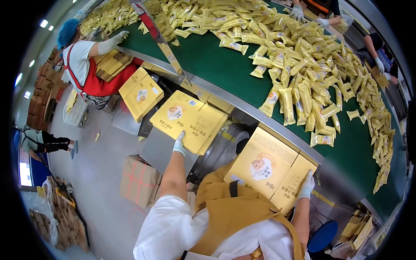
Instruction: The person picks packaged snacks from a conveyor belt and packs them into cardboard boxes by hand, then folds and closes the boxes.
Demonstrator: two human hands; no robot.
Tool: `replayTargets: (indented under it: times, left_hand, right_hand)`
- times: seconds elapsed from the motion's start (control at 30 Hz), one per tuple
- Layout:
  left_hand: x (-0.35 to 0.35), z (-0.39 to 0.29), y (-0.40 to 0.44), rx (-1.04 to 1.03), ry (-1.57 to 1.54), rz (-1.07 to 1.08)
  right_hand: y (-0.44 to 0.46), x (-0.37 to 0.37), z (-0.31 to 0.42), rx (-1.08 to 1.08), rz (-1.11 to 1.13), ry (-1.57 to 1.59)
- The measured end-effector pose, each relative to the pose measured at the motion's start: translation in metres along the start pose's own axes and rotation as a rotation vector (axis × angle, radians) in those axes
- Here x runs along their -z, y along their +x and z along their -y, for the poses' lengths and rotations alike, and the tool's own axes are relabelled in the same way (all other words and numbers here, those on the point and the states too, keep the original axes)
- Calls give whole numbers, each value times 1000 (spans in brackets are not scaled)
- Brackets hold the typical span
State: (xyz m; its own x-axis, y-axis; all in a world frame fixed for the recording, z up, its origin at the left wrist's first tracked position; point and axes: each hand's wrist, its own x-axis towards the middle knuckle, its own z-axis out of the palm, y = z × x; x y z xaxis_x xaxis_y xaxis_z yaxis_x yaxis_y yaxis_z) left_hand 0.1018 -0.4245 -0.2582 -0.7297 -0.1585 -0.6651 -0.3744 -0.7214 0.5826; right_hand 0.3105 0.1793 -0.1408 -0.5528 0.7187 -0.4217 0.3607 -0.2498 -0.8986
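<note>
The table [212, 60], heaped with packets [320, 73], is partly hidden by a panel [161, 30], far left. Near cartons [260, 162] are touched by left hand [180, 144] and right hand [307, 185]; grip cannot be told.

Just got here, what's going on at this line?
A worker's gloved left hand is at the near edge of a stack of flat yellow cartons; the gloved right hand is on the edge of another stack, by the apron. Yellow packets lie heaped on the green surface beyond. A co-worker in a red apron reaches toward that surface.
</note>
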Motion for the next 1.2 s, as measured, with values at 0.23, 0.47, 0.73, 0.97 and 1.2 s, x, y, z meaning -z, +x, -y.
replayTargets:
  times: [0.23, 0.47, 0.73, 0.97, 1.2]
  left_hand:
    - [-26, 7, -99, -102, -70, 149]
    - [-33, -9, -238, -139, -74, 396]
    - [-183, 32, -308, -240, 193, 875]
    - [-250, 99, -300, -1002, 787, 1525]
    - [-264, 79, -212, 564, 19, 1354]
  right_hand:
    - [-7, -2, 8, 12, -15, -48]
    - [-7, 19, 2, 516, -202, -748]
    - [-74, -50, 39, 244, 739, 193]
    - [-118, -11, 145, 294, 569, 683]
    - [-80, 59, 105, 233, 654, 193]
